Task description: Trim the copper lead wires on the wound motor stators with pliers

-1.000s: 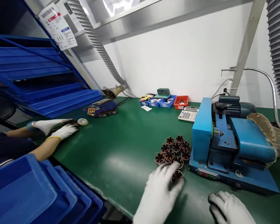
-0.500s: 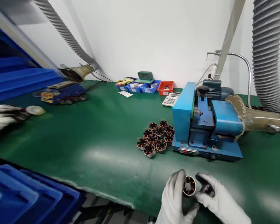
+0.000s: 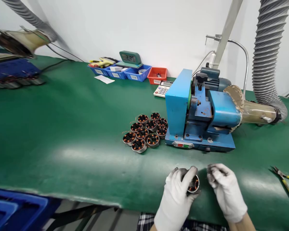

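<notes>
My left hand [image 3: 173, 199], in a white glove with darkened fingertips, grips a round motor stator [image 3: 195, 184] with a metal rim and copper windings. Its fingers wrap the stator's side and partly cover the top. A short gap to the right, my right hand [image 3: 225, 190], also gloved, is closed with thumb and fingers pinched together; what lies between them cannot be made out. Beyond the hands, several similar stators [image 3: 142, 133] stand clustered on the green bench top, some with thin wire ends sticking out.
A blue bench machine [image 3: 178, 109] with red and green buttons stands behind my hands, with a ribbed hose [image 3: 267, 64] at right. Pliers [image 3: 283, 178] lie at the right. A calculator [image 3: 162, 90], red bin [image 3: 156, 76], blue bins [image 3: 137, 74] and clock [image 3: 130, 57] line the back.
The view has swung right and closer, bringing the pliers in and losing another person's gloved hands at left. My right fingers have closed; my left fingers now cover more of the stator.
</notes>
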Tool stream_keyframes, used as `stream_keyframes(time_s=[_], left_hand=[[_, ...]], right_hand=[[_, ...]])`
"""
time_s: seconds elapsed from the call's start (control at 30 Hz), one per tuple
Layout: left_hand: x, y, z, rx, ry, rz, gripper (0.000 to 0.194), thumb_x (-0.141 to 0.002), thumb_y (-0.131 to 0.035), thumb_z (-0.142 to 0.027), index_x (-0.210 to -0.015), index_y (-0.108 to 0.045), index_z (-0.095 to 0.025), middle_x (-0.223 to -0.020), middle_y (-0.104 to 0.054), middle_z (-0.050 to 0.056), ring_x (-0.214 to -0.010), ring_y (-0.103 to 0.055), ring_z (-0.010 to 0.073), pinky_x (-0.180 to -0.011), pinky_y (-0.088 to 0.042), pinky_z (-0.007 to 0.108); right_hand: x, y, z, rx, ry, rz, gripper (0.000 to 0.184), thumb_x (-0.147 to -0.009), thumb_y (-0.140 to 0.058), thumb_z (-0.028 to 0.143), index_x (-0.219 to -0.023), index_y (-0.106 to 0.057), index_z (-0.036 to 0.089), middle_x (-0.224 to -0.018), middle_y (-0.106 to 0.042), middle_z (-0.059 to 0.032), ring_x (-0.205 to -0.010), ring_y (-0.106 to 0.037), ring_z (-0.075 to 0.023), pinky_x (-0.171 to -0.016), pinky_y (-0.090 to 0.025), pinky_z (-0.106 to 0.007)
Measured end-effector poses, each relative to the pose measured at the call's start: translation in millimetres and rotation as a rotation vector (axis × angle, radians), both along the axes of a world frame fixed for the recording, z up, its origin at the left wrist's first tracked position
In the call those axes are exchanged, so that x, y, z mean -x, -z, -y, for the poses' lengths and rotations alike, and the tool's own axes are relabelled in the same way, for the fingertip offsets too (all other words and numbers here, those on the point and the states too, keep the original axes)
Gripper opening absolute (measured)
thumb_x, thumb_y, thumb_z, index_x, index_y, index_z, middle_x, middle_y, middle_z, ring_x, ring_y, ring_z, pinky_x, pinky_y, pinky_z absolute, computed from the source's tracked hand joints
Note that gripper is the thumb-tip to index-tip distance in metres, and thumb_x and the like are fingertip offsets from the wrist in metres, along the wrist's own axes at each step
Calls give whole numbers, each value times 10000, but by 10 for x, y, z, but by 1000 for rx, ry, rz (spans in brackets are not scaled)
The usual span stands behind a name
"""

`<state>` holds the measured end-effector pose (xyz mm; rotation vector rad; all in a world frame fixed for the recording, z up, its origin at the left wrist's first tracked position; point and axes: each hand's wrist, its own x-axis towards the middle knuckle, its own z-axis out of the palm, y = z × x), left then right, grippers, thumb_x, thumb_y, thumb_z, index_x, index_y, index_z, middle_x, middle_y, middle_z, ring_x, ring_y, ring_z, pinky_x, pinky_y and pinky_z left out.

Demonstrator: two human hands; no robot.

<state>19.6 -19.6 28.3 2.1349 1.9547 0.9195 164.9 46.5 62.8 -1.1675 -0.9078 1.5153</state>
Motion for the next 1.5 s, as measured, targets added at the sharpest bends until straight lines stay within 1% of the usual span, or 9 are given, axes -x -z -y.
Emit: stream_keyframes(time_s=[0.13, 0.37, 0.53, 0.77, 0.93, 1.13, 1.27, 1.4, 1.5], left_hand=[[69, -52, -52, 92, -96, 0, 833, -464, -842, -382, -1178, -466, -173, -1098, -612, 158, -1070, -556, 393, -841, -494, 534], [193, -171, -29, 88, 94, -38, 948, -590, -788, -313, -1349, -244, -145, -1218, -582, 175, -1146, -526, 366, -986, -401, 556], [170, -83, 16, 18, 99, -60, 987, -657, -770, -240, -1393, -125, -116, -1219, -585, 205, -1121, -555, 354, -938, -456, 522], [138, -95, -31, -61, 95, 20, 865, -586, -823, -238, -1280, -317, -138, -1051, -653, 135, -964, -627, 313, -947, -446, 558], [143, -108, -13, -61, 2, -34, 931, -547, -827, -343, -1283, -317, -90, -1077, -630, 191, -990, -603, 373, -868, -487, 577], [213, -139, 1, 32, 127, 12, 880, -635, -771, -262, -1341, -258, -152, -1217, -600, 149, -1116, -557, 330, -935, -466, 509], [153, -123, -66, -69, 69, 33, 637, -733, -668, -428, -1232, -380, -158, -1015, -653, 116, -944, -626, 300, -907, -464, 513], [80, -126, -83, -98, -50, -41, 643, -686, -690, -487, -1166, -415, -158, -935, -629, 114, -892, -619, 319, -860, -476, 520], [93, -176, -50, -83, -31, -12, 763, -611, -767, -413, -1209, -368, -157, -1013, -609, 128, -937, -598, 319, -903, -451, 538]], right_hand=[[-185, -48, -111, 15, 117, -69, 210, -664, -757, 407, -791, -680, 258, -757, -655, 29, -599, -561, -90, -551, -453, -205], [52, -117, 34, -51, -407, 446, 304, -600, -730, 272, -887, -708, 175, -883, -683, -81, -737, -631, -229, -683, -513, -341], [272, -105, 98, -124, -300, 449, 35, -639, -692, 233, -650, -705, 203, -728, -646, -34, -709, -609, -224, -662, -480, -310], [42, -145, -52, -53, -66, 82, 249, -663, -746, 416, -704, -670, 183, -599, -601, -4, -477, -503, -122, -441, -416, -249], [-200, -94, -159, -57, 113, -68, 222, -740, -694, 457, -826, -663, 255, -755, -649, 14, -613, -571, -106, -581, -488, -238], [27, 11, 52, -62, -376, 259, 406, -505, -832, 365, -861, -721, 206, -853, -689, -81, -719, -632, -228, -640, -520, -337], [194, -87, 121, -117, -271, 290, 67, -607, -752, 279, -618, -719, 221, -664, -645, -37, -652, -603, -205, -618, -497, -316], [-57, -265, 71, -78, -161, 83, 207, -624, -767, 421, -620, -689, 228, -613, -609, -10, -419, -474, -109, -392, -393, -247], [-308, -308, -4, -49, 81, -121, 214, -634, -785, 419, -754, -699, 263, -676, -640, -10, -492, -527, -106, -459, -447, -235]])
